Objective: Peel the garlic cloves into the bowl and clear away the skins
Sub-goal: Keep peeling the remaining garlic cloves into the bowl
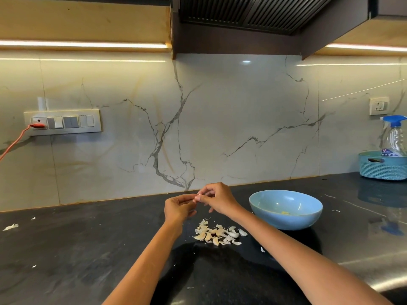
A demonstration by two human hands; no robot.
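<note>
Dark, glossy stone bench (88, 243) under a pale veined marble backsplash (220, 119). Round light-blue bowl (285, 209) upright on the bench; one small yellowish peeled piece (285, 213) inside on the bottom. Left of the bowl, slightly nearer the camera: loose pile of unpeeled garlic cloves and papery white skins (217, 234), flat on the bench, apart from the bowl. Stray skin flakes further left of the bowl, largest one (10, 227) near the left edge of view.

Left of the bowl, raised above the pile: left hand (178, 209) and right hand (217, 198), fingertips meeting. Both with fingers curled, pinching a small pale garlic clove (197, 197) between them; clove mostly hidden, peeled or not cannot tell.

Behind and right of the bowl, against the backsplash: teal woven plastic basket (383, 167) holding a clear spray bottle with blue trigger (395, 137). Far left of the bowl, on the wall: grey switch panel (62, 122) with an orange plug and cord (36, 126).
</note>
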